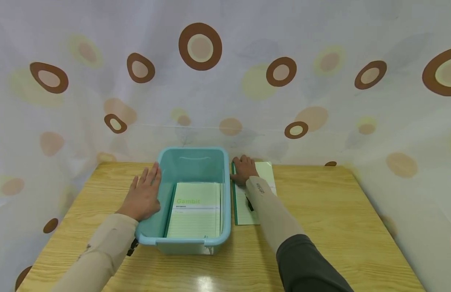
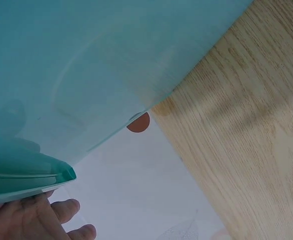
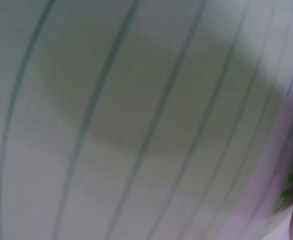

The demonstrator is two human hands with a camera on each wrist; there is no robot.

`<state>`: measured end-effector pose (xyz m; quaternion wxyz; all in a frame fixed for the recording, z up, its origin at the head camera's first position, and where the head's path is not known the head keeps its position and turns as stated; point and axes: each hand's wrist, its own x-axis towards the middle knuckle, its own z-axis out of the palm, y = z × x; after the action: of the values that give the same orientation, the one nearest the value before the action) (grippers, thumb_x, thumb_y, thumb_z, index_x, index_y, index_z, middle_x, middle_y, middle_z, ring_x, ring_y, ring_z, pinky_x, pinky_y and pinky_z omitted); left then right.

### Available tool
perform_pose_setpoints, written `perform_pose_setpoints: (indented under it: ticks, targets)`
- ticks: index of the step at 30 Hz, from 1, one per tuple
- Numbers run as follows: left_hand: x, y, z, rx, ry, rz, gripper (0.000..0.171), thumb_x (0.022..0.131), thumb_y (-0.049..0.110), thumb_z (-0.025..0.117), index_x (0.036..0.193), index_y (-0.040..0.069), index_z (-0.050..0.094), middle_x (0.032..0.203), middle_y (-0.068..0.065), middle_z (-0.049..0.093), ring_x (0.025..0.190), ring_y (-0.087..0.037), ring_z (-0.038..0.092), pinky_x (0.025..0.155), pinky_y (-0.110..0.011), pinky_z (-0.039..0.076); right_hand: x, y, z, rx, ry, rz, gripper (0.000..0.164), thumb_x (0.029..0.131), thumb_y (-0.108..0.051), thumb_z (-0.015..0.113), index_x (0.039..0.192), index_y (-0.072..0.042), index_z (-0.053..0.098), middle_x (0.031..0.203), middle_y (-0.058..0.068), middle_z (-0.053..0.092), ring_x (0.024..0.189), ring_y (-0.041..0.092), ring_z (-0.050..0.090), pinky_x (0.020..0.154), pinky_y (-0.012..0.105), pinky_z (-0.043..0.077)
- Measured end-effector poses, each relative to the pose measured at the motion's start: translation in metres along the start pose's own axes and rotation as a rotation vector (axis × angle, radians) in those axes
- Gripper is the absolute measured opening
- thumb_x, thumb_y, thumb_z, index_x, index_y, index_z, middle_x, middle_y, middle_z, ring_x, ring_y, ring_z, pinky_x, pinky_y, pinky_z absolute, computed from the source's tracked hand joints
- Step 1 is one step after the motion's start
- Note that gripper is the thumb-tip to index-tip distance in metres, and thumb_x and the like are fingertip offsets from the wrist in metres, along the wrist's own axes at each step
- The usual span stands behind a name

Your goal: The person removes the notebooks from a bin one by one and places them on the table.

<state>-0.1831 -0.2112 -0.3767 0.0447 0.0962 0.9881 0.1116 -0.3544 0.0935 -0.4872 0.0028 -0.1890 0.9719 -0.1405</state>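
Observation:
A light-blue plastic bin [image 1: 191, 153] stands on the wooden table, with Gambit notebooks [image 1: 196, 221] stacked inside. My left hand [image 1: 142, 196] rests along the bin's left rim, its fingers stretched out. In the left wrist view the fingers [image 2: 72, 210] show beside the rim, in front of the translucent bin wall [image 2: 111, 65]. Just right of the bin lies another notebook [image 1: 246, 213] with a green spine. Over its far left part rests my right hand [image 1: 245, 170], thumb out towards the bin. A lined cover [image 3: 136, 130] fills most of the right wrist view.
The wooden table [image 1: 320, 227] runs up to a patterned white cloth [image 1: 240, 93] at the back and sides. The bin's right wall stands close beside the loose notebook. My right forearm covers part of that notebook's right side.

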Motion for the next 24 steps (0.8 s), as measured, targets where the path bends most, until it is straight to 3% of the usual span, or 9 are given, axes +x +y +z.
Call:
perform_pose_setpoints:
  ticks: [10, 16, 24]
  targets:
    - [0.0, 0.003, 0.001, 0.02, 0.017, 0.017, 0.077, 0.08, -0.001, 0.046, 0.149, -0.011, 0.013, 0.159, -0.023, 0.005, 0.143, -0.047, 0.004, 0.111, -0.064, 0.006, -0.006, -0.004, -0.007, 0.089, -0.054, 0.115, 0.052, 0.095, -0.039, 0.056, 0.134, -0.006, 0.049, 0.131, 0.022, 0.042, 0.121, 0.038, 0.042, 0.11, 0.053, 0.024]
    - [-0.001, 0.003, 0.001, 0.019, 0.016, 0.014, 0.078, 0.08, 0.0, 0.047, 0.149, -0.011, 0.013, 0.159, -0.023, 0.005, 0.143, -0.048, 0.005, 0.111, -0.064, 0.005, -0.008, -0.003, -0.016, 0.127, -0.005, 0.142, 0.055, 0.093, -0.042, 0.058, 0.136, -0.009, 0.048, 0.135, 0.02, 0.039, 0.123, 0.037, 0.04, 0.106, 0.054, 0.026]
    - [-0.002, 0.004, 0.001, 0.036, 0.022, 0.01, 0.079, 0.08, 0.0, 0.049, 0.149, -0.011, 0.013, 0.159, -0.023, 0.005, 0.143, -0.048, 0.005, 0.112, -0.064, 0.006, -0.009, -0.02, -0.064, 0.263, 0.034, 0.051, 0.043, 0.094, -0.014, 0.052, 0.136, -0.01, 0.045, 0.142, 0.021, 0.027, 0.127, 0.039, 0.031, 0.104, 0.056, 0.027]
